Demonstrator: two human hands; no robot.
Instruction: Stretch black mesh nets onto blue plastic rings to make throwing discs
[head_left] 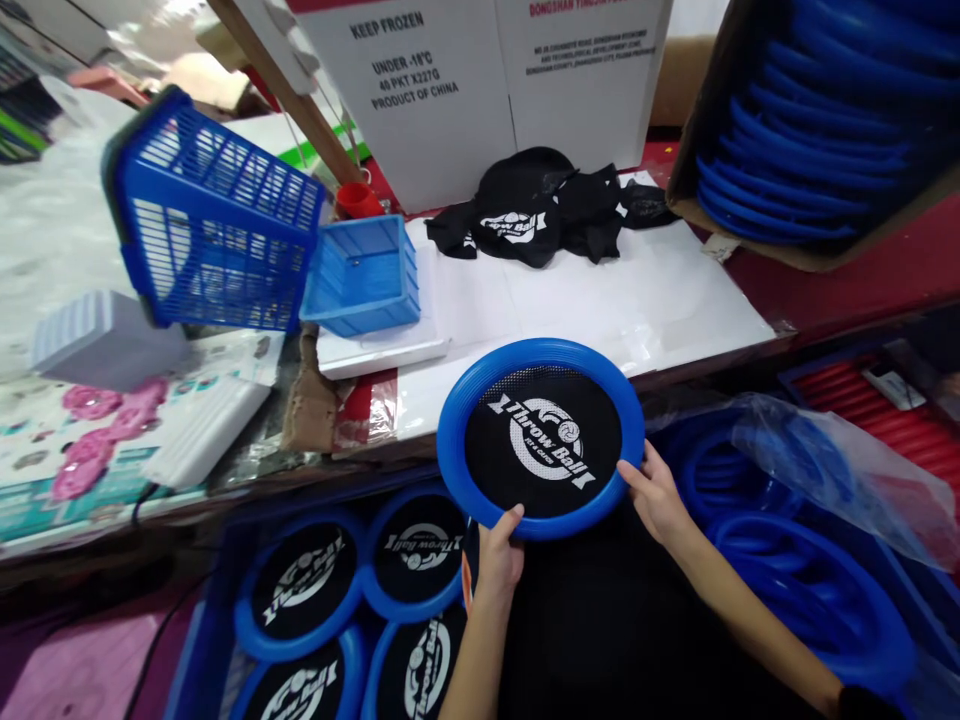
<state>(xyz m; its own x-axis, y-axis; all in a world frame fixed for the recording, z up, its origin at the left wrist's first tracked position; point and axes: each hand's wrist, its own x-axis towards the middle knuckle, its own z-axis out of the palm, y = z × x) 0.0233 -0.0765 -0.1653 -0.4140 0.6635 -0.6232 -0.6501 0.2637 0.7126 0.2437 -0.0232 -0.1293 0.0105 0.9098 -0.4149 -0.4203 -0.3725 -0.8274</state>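
A round throw-and-catch disc [541, 362] with a blue plastic rim and black printed mesh is held over the table's front edge, its face toward me. My left hand [501, 553] grips the lower left of the rim, thumb on top. On the lower right, my right hand [658, 492] closes round the same rim, thumb also on top. The fingers under the disc are hidden. Loose black printed mesh covers [517, 205] lie heaped at the back of the white table board [667, 290].
Finished-looking discs [304, 580] fill a blue crate at lower left. Blue rings [810, 600] lie in a crate at right, partly under clear plastic; more rings [810, 150] fill a tilted carton. A blue basket [217, 210], small blue bin [360, 275] and white carton [465, 110] stand on the table.
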